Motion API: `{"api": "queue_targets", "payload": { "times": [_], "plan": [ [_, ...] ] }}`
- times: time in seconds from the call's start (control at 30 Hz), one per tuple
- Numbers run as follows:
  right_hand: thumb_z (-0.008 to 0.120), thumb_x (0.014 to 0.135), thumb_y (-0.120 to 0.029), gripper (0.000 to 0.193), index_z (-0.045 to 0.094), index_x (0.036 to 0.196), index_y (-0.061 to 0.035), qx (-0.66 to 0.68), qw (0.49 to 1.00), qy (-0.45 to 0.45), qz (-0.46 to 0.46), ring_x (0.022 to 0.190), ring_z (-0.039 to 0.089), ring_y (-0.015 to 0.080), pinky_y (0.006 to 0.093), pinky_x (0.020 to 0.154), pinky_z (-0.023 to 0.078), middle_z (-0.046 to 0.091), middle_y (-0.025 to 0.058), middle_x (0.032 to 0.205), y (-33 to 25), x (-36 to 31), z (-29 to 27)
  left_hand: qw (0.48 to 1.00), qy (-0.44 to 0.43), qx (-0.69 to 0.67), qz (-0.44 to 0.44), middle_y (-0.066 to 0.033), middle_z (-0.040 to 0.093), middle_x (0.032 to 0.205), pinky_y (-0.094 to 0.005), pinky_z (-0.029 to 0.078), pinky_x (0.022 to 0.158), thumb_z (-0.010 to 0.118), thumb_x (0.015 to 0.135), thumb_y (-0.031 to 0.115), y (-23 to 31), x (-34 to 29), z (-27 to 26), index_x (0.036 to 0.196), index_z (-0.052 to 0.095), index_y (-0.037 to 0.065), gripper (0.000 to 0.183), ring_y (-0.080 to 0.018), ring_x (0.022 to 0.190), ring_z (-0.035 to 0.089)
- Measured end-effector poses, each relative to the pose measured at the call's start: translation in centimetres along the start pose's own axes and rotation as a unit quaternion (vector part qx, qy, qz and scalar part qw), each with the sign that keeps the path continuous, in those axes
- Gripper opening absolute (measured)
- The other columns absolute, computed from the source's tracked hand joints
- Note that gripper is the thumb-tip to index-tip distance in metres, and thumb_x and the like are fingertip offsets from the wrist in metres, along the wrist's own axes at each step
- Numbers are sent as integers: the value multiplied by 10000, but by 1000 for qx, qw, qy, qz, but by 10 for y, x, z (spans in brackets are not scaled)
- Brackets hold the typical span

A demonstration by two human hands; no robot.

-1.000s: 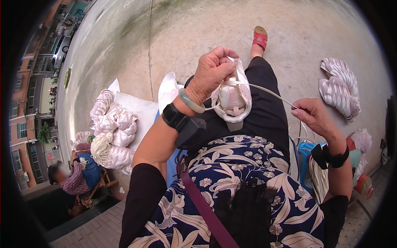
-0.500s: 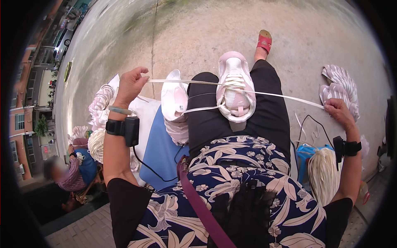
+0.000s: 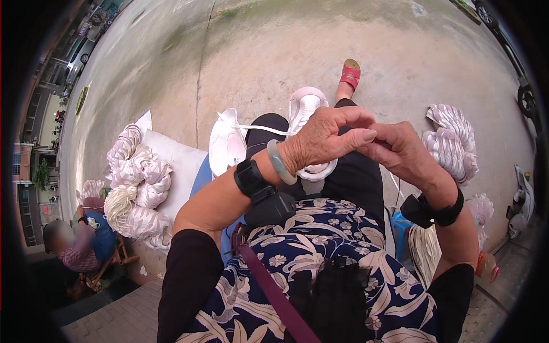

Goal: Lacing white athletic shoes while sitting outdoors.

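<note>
A white and pink sneaker upper (image 3: pixel 309 98) rests between my thighs, its lower half mostly covered by my hands and left forearm. Over it, my left hand (image 3: pixel 331 136) and my right hand (image 3: pixel 403 150) meet, thumbs and fingertips pinched together. The shoelace that was stretched between them is hidden at the fingers now. To the left, by my thigh, lies another white upper with a pink inside (image 3: pixel 223 150); a white lace (image 3: pixel 257 129) runs from it toward the sneaker upper.
Piles of pink-white uppers lie at left (image 3: pixel 150 186) and right (image 3: pixel 452 150). Cream lace bundles (image 3: pixel 424 251) hang near my right elbow, beside something blue (image 3: pixel 402 233). My foot wears a red sandal (image 3: pixel 350 74). Another person (image 3: pixel 80 251) sits at lower left.
My hands have come from far apart, with the lace taut between them, to meet above the sneaker upper. My left hand moved right and my right hand moved left. The view has shifted slightly.
</note>
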State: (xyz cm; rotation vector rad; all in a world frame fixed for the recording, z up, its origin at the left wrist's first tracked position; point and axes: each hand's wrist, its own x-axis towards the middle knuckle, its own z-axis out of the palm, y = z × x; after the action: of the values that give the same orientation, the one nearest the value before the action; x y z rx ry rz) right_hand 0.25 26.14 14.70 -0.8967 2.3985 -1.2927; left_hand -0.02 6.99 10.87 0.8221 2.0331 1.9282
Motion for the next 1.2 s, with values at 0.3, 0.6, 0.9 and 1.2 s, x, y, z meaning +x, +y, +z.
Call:
{"api": "queue_targets", "payload": {
  "times": [0.3, 0.6, 0.9, 1.2],
  "plan": [
    [586, 858, -104, 123, 607, 871, 16, 170, 977, -81, 103, 625, 431, 62, 233, 560, 381, 515, 0, 634, 25, -1, 29, 974, -18, 155, -167, 23, 549, 610, -182, 416, 545, 629, 857, 215, -6, -23, -10, 913, 624, 9, 213, -16, 570, 477],
    [618, 859, -169, 152, 630, 829, -21, 201, 967, -56, 149, 500, 464, 38, 192, 426, 374, 536, -14, 609, 49, 6, 54, 975, -21, 70, -212, 0, 593, 686, -189, 409, 521, 542, 902, 184, -36, -57, -25, 891, 632, 5, 201, -35, 563, 486],
    [632, 836, -118, 146, 633, 761, 7, 217, 965, -8, 146, 431, 442, 36, 191, 377, 351, 512, -11, 537, 44, 9, 71, 938, -38, -201, -279, 37, 542, 679, -146, 343, 470, 539, 907, 172, -50, -55, -19, 859, 606, 38, 157, -15, 531, 444],
    [632, 804, -90, 94, 601, 830, -5, 110, 989, 80, 64, 564, 545, 149, 283, 531, 437, 547, 63, 634, 77, 9, 95, 936, 80, -144, -311, 82, 470, 633, -142, 234, 426, 607, 872, 193, -30, -75, -69, 854, 609, 52, 142, 13, 509, 340]
  ]
}}
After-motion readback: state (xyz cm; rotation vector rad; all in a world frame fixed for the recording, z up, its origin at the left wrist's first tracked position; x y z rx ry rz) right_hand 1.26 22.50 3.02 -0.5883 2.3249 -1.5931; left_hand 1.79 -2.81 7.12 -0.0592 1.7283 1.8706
